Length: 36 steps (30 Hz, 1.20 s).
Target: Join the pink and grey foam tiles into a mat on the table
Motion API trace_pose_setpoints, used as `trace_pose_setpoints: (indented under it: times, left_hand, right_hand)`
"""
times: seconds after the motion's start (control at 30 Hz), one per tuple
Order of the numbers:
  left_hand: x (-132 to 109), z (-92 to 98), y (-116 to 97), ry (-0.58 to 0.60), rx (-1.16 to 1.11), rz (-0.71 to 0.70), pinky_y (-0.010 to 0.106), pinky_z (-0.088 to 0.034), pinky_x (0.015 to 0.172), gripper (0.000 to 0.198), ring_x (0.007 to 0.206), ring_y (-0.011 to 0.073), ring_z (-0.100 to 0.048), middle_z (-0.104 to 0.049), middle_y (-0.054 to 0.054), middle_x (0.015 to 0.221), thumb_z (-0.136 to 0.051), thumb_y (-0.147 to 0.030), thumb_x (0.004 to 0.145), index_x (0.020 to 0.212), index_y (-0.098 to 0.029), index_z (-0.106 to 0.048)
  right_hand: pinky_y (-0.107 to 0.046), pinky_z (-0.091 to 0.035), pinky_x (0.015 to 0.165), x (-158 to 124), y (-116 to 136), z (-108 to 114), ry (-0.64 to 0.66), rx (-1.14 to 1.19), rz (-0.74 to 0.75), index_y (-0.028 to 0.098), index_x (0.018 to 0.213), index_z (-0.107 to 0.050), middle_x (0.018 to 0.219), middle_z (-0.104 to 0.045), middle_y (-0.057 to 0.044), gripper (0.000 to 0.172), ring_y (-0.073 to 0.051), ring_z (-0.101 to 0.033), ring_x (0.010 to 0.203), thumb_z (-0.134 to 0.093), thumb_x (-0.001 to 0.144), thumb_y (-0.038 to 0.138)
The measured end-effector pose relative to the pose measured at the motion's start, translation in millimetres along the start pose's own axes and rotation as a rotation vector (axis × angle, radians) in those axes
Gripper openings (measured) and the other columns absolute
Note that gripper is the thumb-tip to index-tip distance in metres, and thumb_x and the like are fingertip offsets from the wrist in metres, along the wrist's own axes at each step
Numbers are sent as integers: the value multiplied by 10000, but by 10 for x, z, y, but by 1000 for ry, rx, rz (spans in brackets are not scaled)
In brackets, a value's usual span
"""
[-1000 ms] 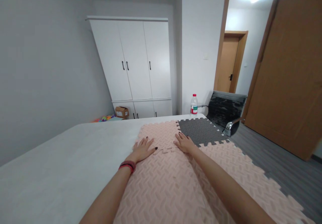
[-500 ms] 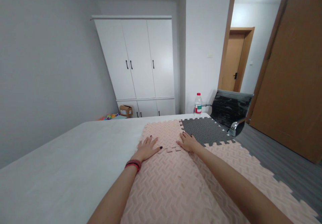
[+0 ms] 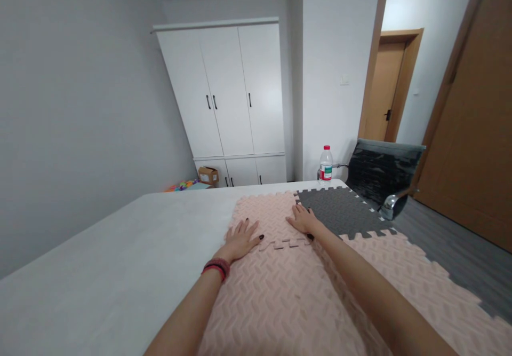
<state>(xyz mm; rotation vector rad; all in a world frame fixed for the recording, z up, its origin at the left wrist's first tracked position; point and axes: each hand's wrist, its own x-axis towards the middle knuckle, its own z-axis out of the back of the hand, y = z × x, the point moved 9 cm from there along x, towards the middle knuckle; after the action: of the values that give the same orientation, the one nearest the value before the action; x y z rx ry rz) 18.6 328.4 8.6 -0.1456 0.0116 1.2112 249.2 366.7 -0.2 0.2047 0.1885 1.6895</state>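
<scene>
Interlocking foam mats lie on a white table (image 3: 100, 260). My left hand (image 3: 241, 238) lies flat with fingers spread on the far pink mat tile (image 3: 268, 214), next to the toothed seam (image 3: 286, 244) that joins it to the near pink tile (image 3: 280, 297). My right hand (image 3: 302, 220) rests open on the same far tile, at its border with a dark grey tile (image 3: 340, 212). Neither hand holds anything. A red band is on my left wrist.
A water bottle (image 3: 326, 164) stands at the table's far edge. A black office chair (image 3: 380, 172) is beside the table on the right. A white wardrobe (image 3: 232, 94) stands behind, with a small cardboard box (image 3: 208, 175) and toys on the floor. Wooden doors are at right.
Both hands have slid a little further along the seam on the far pink tile, staying flat. The view has shifted slightly, so everything sits more to the right.
</scene>
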Motion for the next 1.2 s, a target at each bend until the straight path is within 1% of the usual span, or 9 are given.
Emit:
trace_pose_setpoints:
  times: [0.23,0.33,0.43,0.57,0.67,0.8,0.93,1.07,1.2]
  left_hand:
    - [-4,0,9,18,-29,-15,604,-94,1069,838,1401,330,-69,-99,110,1540,-264,-794,738,1439,-349,-156]
    - [-14,18,7,18,-32,-15,606,-93,1070,851,1401,335,-65,-103,109,1540,-284,-797,729,1440,-347,-158]
    - [-14,16,10,20,-24,-12,602,-90,1074,896,1397,351,-64,-91,108,1542,-313,-811,705,1445,-332,-149]
    - [8,-22,21,31,-18,-6,603,-82,1075,929,1399,349,-39,-72,99,1546,-318,-835,679,1445,-347,-119]
    - [19,-35,25,34,-18,4,612,-76,1071,919,1399,350,-30,-66,94,1548,-302,-836,682,1443,-356,-112]
    - [-12,-3,4,27,-14,10,604,-100,1073,911,1400,341,-47,-91,88,1546,-309,-832,682,1440,-356,-135]
    - [-49,29,-17,-1,-9,13,602,-129,1067,881,1398,341,-81,-115,82,1544,-283,-826,699,1436,-362,-152]
    - [-44,23,-16,-49,-12,29,605,-118,1063,715,1398,321,-106,-160,77,1536,-168,-724,810,1428,-366,-192]
    - [-25,7,-1,-73,-14,45,601,-117,1063,680,1394,321,-126,-179,77,1532,-152,-689,835,1423,-355,-221]
  right_hand:
    - [-447,-183,1053,94,-14,176,-84,-27,15,111,1334,-392,1388,-378,-190,700,-281,-331,1274,-349,841,607]
    - [-466,-138,1068,248,-71,231,-116,-45,-2,123,1409,-278,1460,-276,-169,692,-267,-237,1330,-332,867,551]
    - [-503,-109,1071,400,-163,156,-113,-40,-51,118,1439,-208,1498,-202,-147,692,-256,-132,1370,-248,892,539]
    - [-531,-97,1070,489,-237,3,-96,-24,-86,111,1428,-245,1484,-242,-146,701,-260,-154,1365,-204,892,562]
    - [-529,-85,1073,442,-203,8,-109,-24,-83,98,1423,-250,1476,-250,-168,699,-267,-150,1364,-218,894,554]
    - [-539,-87,1069,288,9,132,-137,-21,-55,69,1418,-246,1472,-229,-210,656,-291,-120,1371,-237,911,485]
    - [-474,-178,1071,72,394,186,-96,4,52,96,1430,-229,1496,-188,-179,683,-269,-184,1362,-265,903,529]
    - [-418,-163,1093,-273,772,84,-43,-1,197,146,1449,-197,1514,-174,-106,679,-202,-135,1381,-191,909,558]
    - [-481,-88,1101,-524,923,-88,6,-17,233,155,1453,-201,1510,-185,-107,667,-223,-119,1386,-112,917,542]
